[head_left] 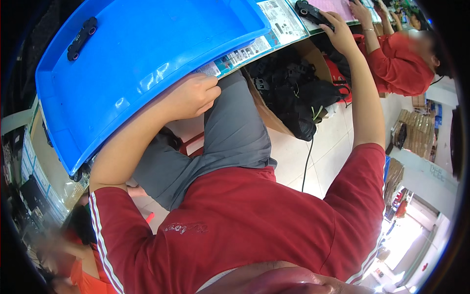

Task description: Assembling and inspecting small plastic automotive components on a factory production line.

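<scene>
My right hand (341,35) reaches out to the table at the upper right. Its thumb and fingers close on the near end of a black toy car (309,12). My left hand (199,94) is curled into a loose fist at the table's edge, beside the rim of a large blue tray (147,29). No object sticks out of that fist. Inside the tray, near its far left corner, lies another black toy car (82,38), set at a slant.
Printed sheets (281,22) cover the table right of the tray. Below the edge stands a cardboard box (267,105) full of black parts, with a black cable (307,166) hanging down. A co-worker in red (399,63) works at the right; another person (88,267) is at lower left.
</scene>
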### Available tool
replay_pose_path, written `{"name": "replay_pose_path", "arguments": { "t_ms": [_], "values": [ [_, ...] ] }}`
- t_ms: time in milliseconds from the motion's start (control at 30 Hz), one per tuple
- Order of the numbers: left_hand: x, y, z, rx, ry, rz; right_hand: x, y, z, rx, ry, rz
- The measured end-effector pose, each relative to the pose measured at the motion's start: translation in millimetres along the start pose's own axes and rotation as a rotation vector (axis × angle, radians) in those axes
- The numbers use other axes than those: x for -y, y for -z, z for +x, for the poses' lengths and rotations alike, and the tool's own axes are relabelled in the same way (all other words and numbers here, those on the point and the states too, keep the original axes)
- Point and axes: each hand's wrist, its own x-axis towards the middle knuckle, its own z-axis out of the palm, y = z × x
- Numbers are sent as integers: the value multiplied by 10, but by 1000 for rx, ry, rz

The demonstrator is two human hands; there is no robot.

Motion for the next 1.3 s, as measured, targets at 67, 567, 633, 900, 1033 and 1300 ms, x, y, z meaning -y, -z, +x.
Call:
{"name": "replay_pose_path", "arguments": {
  "t_ms": [67,567,633,900,1033,1300],
  "values": [
    [-6,20,21,-25,-17,-3,-6,-6,-8,-14,-16,6],
    [-18,38,35,-49,-30,8,31,-172,-12,-153,-185,-11],
    [-18,35,39,-50,-35,3,38,-185,-11,-152,-214,30],
    [-1,-15,-7,-41,-15,30,90,-199,-48,-242,-175,70],
    [-13,-19,-1,-67,-13,33,106,-210,-69,-217,-186,47],
    [-4,-23,11,-95,-38,65,80,-322,-88,-239,-193,86]
  ]
}}
